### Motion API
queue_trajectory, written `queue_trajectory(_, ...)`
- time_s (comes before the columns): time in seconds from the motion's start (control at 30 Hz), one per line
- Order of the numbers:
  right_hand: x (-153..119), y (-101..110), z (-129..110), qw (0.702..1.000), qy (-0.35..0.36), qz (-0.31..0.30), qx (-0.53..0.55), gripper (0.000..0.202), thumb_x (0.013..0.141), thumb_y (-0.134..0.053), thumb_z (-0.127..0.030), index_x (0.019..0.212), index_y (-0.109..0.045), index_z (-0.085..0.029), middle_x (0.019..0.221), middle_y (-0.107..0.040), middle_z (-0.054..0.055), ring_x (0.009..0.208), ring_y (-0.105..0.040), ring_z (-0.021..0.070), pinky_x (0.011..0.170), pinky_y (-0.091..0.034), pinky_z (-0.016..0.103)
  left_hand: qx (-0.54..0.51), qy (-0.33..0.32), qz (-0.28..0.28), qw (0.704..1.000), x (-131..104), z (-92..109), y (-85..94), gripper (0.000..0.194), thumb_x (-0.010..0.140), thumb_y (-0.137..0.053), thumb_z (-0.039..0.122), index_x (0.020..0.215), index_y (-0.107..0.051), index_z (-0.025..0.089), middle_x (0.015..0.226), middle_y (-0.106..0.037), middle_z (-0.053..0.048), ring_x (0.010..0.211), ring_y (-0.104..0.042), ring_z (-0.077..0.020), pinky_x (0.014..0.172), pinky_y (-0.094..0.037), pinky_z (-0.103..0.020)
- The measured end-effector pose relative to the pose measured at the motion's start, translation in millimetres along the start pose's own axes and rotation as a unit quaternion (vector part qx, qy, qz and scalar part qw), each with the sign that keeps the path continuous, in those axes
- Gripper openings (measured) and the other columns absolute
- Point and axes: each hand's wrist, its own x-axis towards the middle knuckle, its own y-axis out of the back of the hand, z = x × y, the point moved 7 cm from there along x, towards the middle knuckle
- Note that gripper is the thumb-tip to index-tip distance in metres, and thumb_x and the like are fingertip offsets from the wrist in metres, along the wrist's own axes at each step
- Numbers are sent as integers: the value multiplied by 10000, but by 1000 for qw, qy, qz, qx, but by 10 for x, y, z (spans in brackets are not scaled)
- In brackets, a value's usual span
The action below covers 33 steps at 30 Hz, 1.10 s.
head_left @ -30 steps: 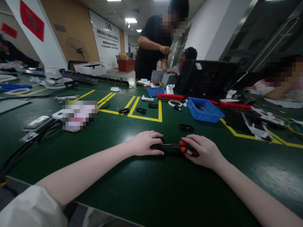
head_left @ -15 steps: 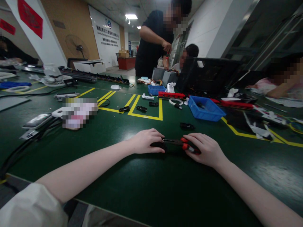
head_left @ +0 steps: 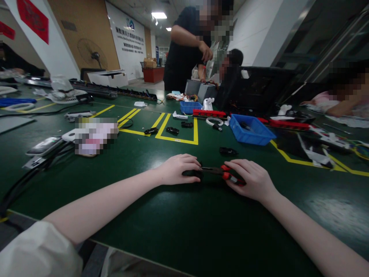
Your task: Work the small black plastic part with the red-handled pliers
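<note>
Red-handled pliers [head_left: 227, 175] are held by my right hand [head_left: 252, 180], its fingers wrapped round the grips. The dark jaws point left and reach the fingertips of my left hand [head_left: 180, 169]. Those fingers are closed round a small black part [head_left: 192, 173], mostly hidden by them. Both hands are low over the green table [head_left: 184, 223]. Just beyond the pliers lies a black piece [head_left: 227, 151]. Farther off, similar black pieces [head_left: 172, 130] lie in and beside a yellow-taped outline.
A blue tray [head_left: 252, 132] sits beyond my right hand, with a smaller blue tray [head_left: 190, 107] farther back. A phone [head_left: 96, 138] and cables [head_left: 43, 169] lie at the left. Across the table a person [head_left: 184, 50] stands working near grey boxes.
The view has shifted slightly. The jaws of the pliers remain by my left fingertips. Across the table, the standing person's raised hand has moved a little.
</note>
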Motion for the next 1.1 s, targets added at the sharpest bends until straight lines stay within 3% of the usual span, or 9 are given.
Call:
queue_trajectory(0.23, 11, 21, -12, 1000, 5, 8, -11, 376, 838, -648, -320, 1167, -597, -145, 1029, -705, 127, 894, -683, 242, 745, -554, 362, -36, 3, 20, 999, 11, -7, 44, 254, 879, -691, 334, 1080, -689, 178, 1167, -689, -92, 1210, -592, -255, 1063, -466, -461)
queue_trajectory(0.43, -2, 34, -6, 1000, 2, 16, -20, 408, 818, -670, -311, 1184, -593, -147, 1035, -702, 127, 914, -676, 250, 753, -543, 366, -48, 33, 15, 998, 0, -36, 50, 323, 872, -699, 320, 1168, -658, 198, 1200, -684, -85, 1254, -560, -265, 1087, -443, -478)
queue_trajectory(0.63, -2, 100, 14, 998, -31, 43, -23, 436, 793, -678, -297, 1204, -592, -182, 1050, -696, 121, 925, -671, 263, 754, -529, 381, -49, 38, 25, 998, -15, -47, 59, 327, 880, -692, 311, 1183, -658, 194, 1214, -674, -99, 1254, -557, -268, 1065, -460, -480)
queue_trajectory(0.9, -8, 53, 26, 999, -37, 18, -13, 454, 793, -673, -302, 1227, -615, -186, 1071, -697, 128, 957, -663, 284, 768, -526, 403, -68, 42, 32, 996, -15, -68, 53, 314, 860, -718, 321, 1138, -667, 184, 1195, -677, -99, 1254, -550, -268, 1074, -451, -494)
queue_trajectory(1.1, -1, 33, -19, 1000, -4, 12, -27, 416, 810, -666, -297, 1205, -606, -182, 1043, -691, 119, 947, -655, 270, 756, -508, 386, -71, 52, 17, 996, -12, -77, 38, 336, 857, -721, 323, 1158, -658, 186, 1199, -674, -97, 1266, -538, -267, 1078, -447, -482)
